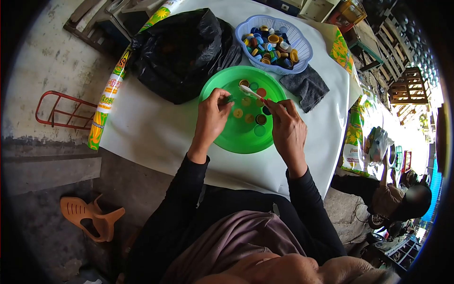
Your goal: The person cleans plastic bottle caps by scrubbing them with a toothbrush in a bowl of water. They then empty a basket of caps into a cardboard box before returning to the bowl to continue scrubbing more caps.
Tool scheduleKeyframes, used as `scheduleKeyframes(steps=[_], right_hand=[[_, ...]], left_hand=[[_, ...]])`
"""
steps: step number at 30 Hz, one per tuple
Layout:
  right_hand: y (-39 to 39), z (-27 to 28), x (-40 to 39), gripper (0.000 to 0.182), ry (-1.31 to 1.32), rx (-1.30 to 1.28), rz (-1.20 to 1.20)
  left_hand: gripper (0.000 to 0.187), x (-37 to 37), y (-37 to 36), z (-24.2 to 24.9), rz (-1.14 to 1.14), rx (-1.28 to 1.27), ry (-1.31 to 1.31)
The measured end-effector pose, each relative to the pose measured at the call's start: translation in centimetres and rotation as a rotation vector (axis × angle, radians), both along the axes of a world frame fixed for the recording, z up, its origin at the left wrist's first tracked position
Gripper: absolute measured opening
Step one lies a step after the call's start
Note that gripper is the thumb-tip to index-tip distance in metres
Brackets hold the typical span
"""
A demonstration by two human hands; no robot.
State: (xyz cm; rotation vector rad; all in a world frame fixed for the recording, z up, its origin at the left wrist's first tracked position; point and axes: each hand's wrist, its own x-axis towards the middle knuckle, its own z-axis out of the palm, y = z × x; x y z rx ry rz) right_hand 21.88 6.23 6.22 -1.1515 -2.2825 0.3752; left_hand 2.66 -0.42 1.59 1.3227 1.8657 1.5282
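A green basin (243, 142) stands on the white-covered table, with several bottle caps lying in its liquid. Over its left side, my left hand (214, 116) is closed, pinching a dark green cap (230, 99) between thumb and fingers. My right hand (289, 134), over the basin's right rim, grips a toothbrush (252, 92) with a white head and reddish handle. The brush head points left, a little apart from the cap. Behind the basin, a blue plastic basket (304, 46) holds many caps of mixed colours.
A black plastic bag (177, 52) sits left of the basket. A dark cloth (307, 87) lies right of the basin. On the floor at left are an orange plastic chair (90, 217) and a red metal frame (61, 110). Another person (390, 199) is at the far right.
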Motion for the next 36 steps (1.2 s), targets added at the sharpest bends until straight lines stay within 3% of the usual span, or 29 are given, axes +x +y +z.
scheduleKeyframes(steps=[3,6,10,14,18,20,23,26,29,32,36], right_hand=[[0.3,-0.9,-0.4,0.027,-0.078,0.140,0.136],[0.7,-1.4,-0.6,0.024,-0.186,0.103,0.141],[-1.9,1.9,-0.1,0.026,0.012,0.061,0.080],[-0.7,-0.7,0.8,0.021,-0.093,0.106,0.029],[0.5,-1.1,0.6,0.030,-0.047,0.189,0.126],[1.3,-3.1,0.5,0.030,-0.278,0.099,0.172],[0.9,-1.6,0.9,0.030,-0.069,0.136,0.153],[-1.0,0.8,1.3,0.026,0.064,0.005,0.099],[-1.1,-1.1,1.4,0.016,0.094,0.037,0.093],[-0.6,-1.1,1.9,0.021,-0.012,-0.006,-0.019],[-0.8,-1.1,1.5,0.025,-0.006,0.061,0.062]], left_hand=[[0.020,-0.3,-0.2,-0.1,-0.008,-0.035,0.020],[0.020,-0.3,-0.1,0.6,-0.027,-0.056,0.046],[0.018,-0.2,0.2,-0.1,-0.027,0.041,0.046],[0.018,0.0,0.0,-0.6,-0.023,0.079,0.122],[0.018,0.4,-0.3,0.6,-0.035,-0.028,0.083],[0.018,0.2,0.1,-0.5,-0.016,0.012,0.168],[0.018,-0.1,0.5,-1.1,-0.026,0.051,0.154],[0.019,0.1,0.1,-0.8,-0.029,0.042,0.128],[0.019,0.3,0.4,-1.0,-0.040,0.029,0.049],[0.019,0.4,0.1,-1.0,-0.019,0.001,0.050],[0.020,0.8,0.1,-1.3,-0.016,-0.003,0.034]])
